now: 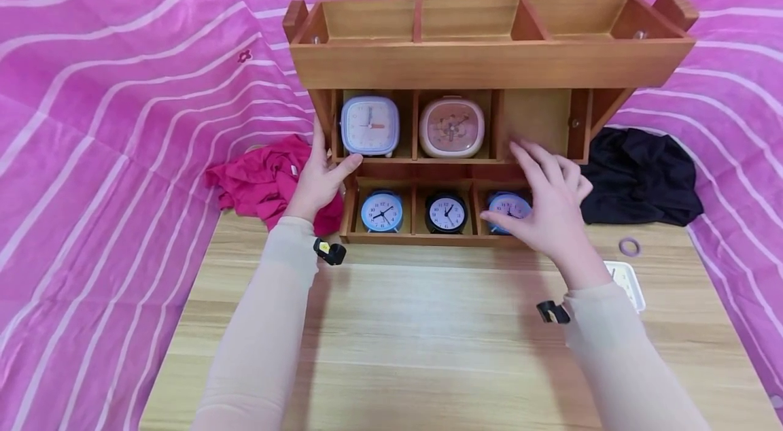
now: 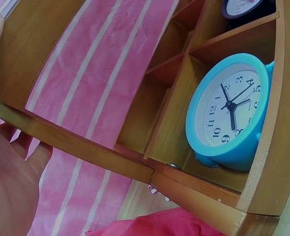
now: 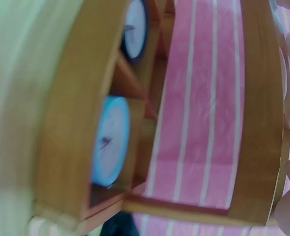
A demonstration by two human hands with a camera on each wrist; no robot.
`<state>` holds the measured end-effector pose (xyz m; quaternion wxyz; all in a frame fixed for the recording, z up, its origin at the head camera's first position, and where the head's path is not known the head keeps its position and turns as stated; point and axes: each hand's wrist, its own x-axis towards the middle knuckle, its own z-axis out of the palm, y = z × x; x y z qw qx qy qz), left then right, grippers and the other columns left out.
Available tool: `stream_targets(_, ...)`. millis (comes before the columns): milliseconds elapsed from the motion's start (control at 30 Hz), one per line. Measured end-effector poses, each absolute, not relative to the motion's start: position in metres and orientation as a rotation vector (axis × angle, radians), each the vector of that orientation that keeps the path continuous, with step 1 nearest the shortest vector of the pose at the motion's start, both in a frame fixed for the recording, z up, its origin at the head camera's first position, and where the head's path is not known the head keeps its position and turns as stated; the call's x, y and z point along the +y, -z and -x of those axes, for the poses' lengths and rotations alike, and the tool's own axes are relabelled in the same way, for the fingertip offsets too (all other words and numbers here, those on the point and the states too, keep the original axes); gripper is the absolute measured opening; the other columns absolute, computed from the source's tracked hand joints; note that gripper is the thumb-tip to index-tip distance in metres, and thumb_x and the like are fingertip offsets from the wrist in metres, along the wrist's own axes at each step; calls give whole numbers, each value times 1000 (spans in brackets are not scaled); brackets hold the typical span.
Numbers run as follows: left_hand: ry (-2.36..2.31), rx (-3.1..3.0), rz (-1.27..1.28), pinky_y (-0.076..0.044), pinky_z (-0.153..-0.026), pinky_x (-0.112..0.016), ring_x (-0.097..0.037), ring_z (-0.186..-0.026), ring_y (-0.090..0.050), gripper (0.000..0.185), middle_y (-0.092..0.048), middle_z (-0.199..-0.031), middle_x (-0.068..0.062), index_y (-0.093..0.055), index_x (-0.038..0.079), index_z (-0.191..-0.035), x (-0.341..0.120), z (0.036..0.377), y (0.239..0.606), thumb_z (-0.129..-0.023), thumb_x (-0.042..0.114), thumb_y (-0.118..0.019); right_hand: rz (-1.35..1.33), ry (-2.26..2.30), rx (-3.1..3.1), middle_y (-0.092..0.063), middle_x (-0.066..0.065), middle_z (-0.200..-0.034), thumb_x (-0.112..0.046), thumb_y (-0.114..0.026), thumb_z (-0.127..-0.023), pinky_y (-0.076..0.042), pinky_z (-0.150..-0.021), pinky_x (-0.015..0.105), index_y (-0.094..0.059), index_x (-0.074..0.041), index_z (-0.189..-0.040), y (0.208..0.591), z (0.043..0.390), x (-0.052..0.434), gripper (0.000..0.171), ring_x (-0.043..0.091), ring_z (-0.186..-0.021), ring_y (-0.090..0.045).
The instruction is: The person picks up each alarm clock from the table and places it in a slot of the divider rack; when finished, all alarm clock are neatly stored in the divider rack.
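Note:
A wooden three-tier rack (image 1: 489, 65) stands at the back of the table. My left hand (image 1: 319, 179) grips the left end of its middle tier, thumb at the front edge, fingers along the side. Beside the thumb, a pale lavender square clock (image 1: 370, 125) sits in the left compartment, and a pink rounded clock (image 1: 452, 127) sits in the middle one. My right hand (image 1: 550, 203) is spread at the right compartment, fingertips at its front edge and nothing held. Its thumb overlaps a blue round clock (image 1: 504, 203) in the bottom tier.
A light-blue clock (image 1: 382, 212) and a black clock (image 1: 446, 213) occupy the bottom tier. Pink cloth (image 1: 269, 179) lies left, black cloth (image 1: 639, 176) right. A purple ring (image 1: 629, 247) and a white clock (image 1: 629, 285), partly hidden by the right arm, lie at right.

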<state>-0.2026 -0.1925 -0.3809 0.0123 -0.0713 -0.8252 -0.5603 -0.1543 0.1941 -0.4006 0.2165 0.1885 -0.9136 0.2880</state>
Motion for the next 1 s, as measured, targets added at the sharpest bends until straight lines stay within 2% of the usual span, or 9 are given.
stream_targets(33, 1749, -2565, 226, -45, -114, -44, -28, -153, -31, 108, -6, -176, -4, 13, 25, -167, -193, 203, 381, -101, 26, -71, -508, -802, -2535, -40, 6, -163, -42, -101, -63, -17, -97, 68, -47, -18, -158, 403, 149, 198, 113, 48, -133, -32)
stream_targets(133, 1775, -2540, 237, -41, -117, -51, -31, -156, -26, 107, -5, -176, -4, 13, 25, -167, -193, 204, 382, -101, 24, -71, -431, -816, -2550, -40, 8, -163, -39, -102, -61, -18, -96, 68, -46, -17, -159, 414, 135, 211, 114, 49, -134, -31)
stream_targets(333, 1776, -2531, 238, -38, -120, -50, -32, -158, -21, 107, -6, -176, -3, 12, 25, -168, -193, 204, 383, -100, 24, -71, -222, -870, -2611, -40, 14, -162, -35, -101, -60, -14, -98, 74, -44, -16, -159, 455, 102, 243, 115, 53, -132, -31)
stream_targets(533, 1791, -2513, 253, -38, -120, -51, -32, -157, -23, 107, -8, -176, -3, 10, 26, -168, -192, 205, 384, -100, 23, -72, -47, -846, -2734, -36, 12, -165, -44, -98, -64, -15, -93, 75, -38, -18, -162, 491, 69, 279, 118, 61, -133, -27)
stream_targets(733, 1796, -2506, 257, -39, -119, -51, -32, -156, -27, 107, -10, -176, -3, 9, 28, -168, -192, 205, 385, -99, 23, -73, 81, -786, -2829, -33, 20, -165, -50, -95, -67, -14, -92, 80, -37, -13, -162, 511, 45, 313, 118, 69, -132, -25)
stream_targets(867, 1774, -2514, 265, -33, -123, -51, -30, -158, -20, 107, -8, -176, -4, 10, 25, -168, -192, 205, 385, -99, 23, -72, 142, -753, -2911, -29, 25, -166, -54, -94, -68, -15, -86, 78, -31, -10, -164, 520, 32, 331, 123, 70, -127, -25)
stream_targets(1000, 1778, -2511, 259, -34, -122, -51, -30, -159, -19, 107, -8, -176, -5, 10, 24, -168, -192, 205, 385, -100, 23, -72, 198, -776, -2967, -23, 30, -166, -58, -93, -68, -14, -82, 78, -25, -11, -166, 525, 25, 343, 129, 72, -125, -23)
